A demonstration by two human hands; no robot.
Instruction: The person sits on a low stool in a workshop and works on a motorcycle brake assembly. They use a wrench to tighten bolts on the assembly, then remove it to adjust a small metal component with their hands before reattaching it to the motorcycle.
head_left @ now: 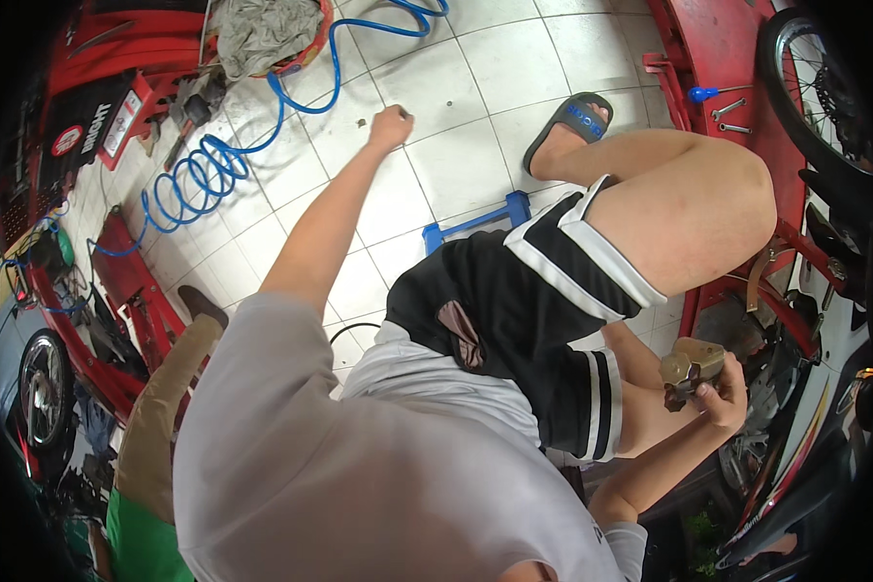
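On my feed, the right hand [728, 396] grips a metal part [693, 363], blocky and dull brass-grey, with the fingers and thumb wrapped around its lower right side. I see it held up in the air, near the bare leg below the striped black shorts [495, 281] and left of the motorcycle parts along the right. My left hand [391, 128] reaches out over the white tiled floor [388, 194] with its fingers bent inward; I can't tell whether it is fully closed, holds anything or touches the tiles.

On the red bench [723, 58] at upper right, I make out a blue-handled screwdriver [705, 94] and two wrenches [729, 110] near its left edge, with a wheel [778, 82] at its right edge. A coiled blue hose [204, 175] runs across the floor to the left of my left hand, below a grey rag [267, 34] in a red basin [322, 34]. A blue plastic frame [475, 221] stands on the tiles beside the shorts.
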